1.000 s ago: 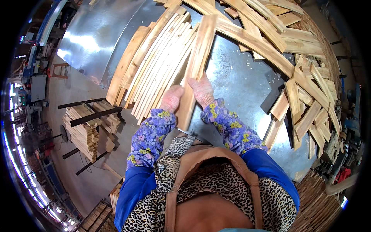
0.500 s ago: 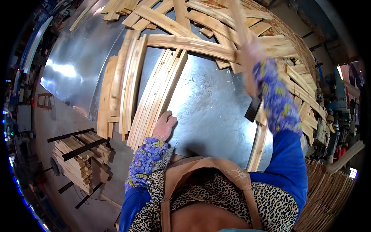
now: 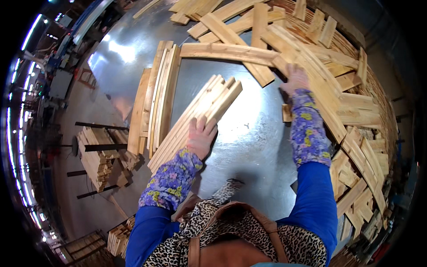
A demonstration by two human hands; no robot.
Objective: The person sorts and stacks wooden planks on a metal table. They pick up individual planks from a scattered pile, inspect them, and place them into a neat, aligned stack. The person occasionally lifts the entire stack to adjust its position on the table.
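Your left hand lies flat w/ fingers spread, palm down on the near end of a bundle of wooden slats. That bundle runs diagonally away from you, up and to the right of the hand, resting on the shiny metal table. The slats sit side by side, ends roughly even at the far end.

Your right hand is stretched out well ahead, resting on a long plank at the edge of the loose heap. Fingers point away from you and look laid over the wood; can't tell if they're curled round an edge or just pressing down. Just by your right wrist, on its left side, a small wooden block sits on the table.

Between the 2 hands it's bare sheet metal. Left of your left hand, a second stack of slats stands on edge, approx parallel to your forearm, just beside the bundle you're touching but apart from it at the near end. A single board lies crosswise beyond both stacks, its right end reaching toward your right hand.

Right of your right arm, the scattered pile of planks curves along the table rim. Off the table, far left of your left elbow, a stacked pallet of cut wood sits on the floor.
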